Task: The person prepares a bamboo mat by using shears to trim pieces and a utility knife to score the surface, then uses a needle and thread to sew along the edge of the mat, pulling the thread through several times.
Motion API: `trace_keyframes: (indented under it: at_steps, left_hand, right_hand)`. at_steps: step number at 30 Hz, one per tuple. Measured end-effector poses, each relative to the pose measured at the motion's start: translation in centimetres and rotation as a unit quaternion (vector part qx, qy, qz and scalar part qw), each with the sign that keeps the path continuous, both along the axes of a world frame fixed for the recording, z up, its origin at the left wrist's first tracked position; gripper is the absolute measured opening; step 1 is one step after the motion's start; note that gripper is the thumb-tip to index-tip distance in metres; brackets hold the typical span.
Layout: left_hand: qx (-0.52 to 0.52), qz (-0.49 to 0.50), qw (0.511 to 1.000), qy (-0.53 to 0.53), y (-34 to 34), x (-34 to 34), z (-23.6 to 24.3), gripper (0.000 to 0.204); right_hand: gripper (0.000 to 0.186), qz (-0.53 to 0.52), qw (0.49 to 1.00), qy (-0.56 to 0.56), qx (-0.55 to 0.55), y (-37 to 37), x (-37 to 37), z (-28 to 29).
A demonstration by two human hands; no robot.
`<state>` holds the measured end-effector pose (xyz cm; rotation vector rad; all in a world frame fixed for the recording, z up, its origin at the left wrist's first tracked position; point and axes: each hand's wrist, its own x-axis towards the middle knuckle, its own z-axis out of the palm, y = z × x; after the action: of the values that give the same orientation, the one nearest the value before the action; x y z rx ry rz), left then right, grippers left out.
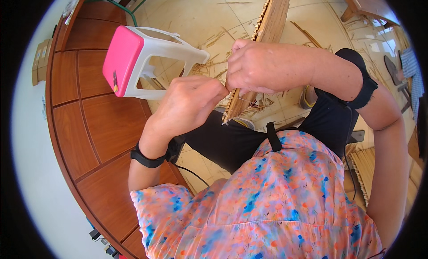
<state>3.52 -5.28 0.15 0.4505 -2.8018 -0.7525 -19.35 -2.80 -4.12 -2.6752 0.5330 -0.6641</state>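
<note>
A long, narrow panel of brown stalks, its edge a row of knobbly stalk ends, stretches from between my knees away from me. My left hand comes from the left with its fingers pinched together at that edge. Across the panel lies my right hand, fingers curled closed, its fingertips meeting those of the left. What the fingertips pinch is too small or hidden to make out. A thin pale strand shows just below the right hand, against the panel.
To the left stands a white stool with a pink seat, a small yellow-handled tool on it. Wooden cabinet panels curve along the left. Straw scraps litter the tiled floor. A stalk bundle lies right; another person's sleeve shows beyond.
</note>
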Motion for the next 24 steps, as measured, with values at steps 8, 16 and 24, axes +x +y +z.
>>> trace_keyframes:
  at_steps: [8,16,24]
  left_hand:
    - [0.018,0.056,0.998,0.000,1.3,0.1,-0.2,0.023]
    - [-0.040,0.049,0.998,-0.029,2.9,0.1,0.3,0.024]
    - [-0.276,0.291,0.915,0.052,5.3,1.0,2.3,0.022]
  right_hand:
    - [0.018,-0.017,0.999,-0.005,-0.038,0.3,0.4,-0.3]
    - [0.010,-0.019,0.999,0.046,0.016,1.3,0.6,0.4]
    - [0.017,-0.058,0.998,-0.006,-0.006,0.3,1.4,0.0]
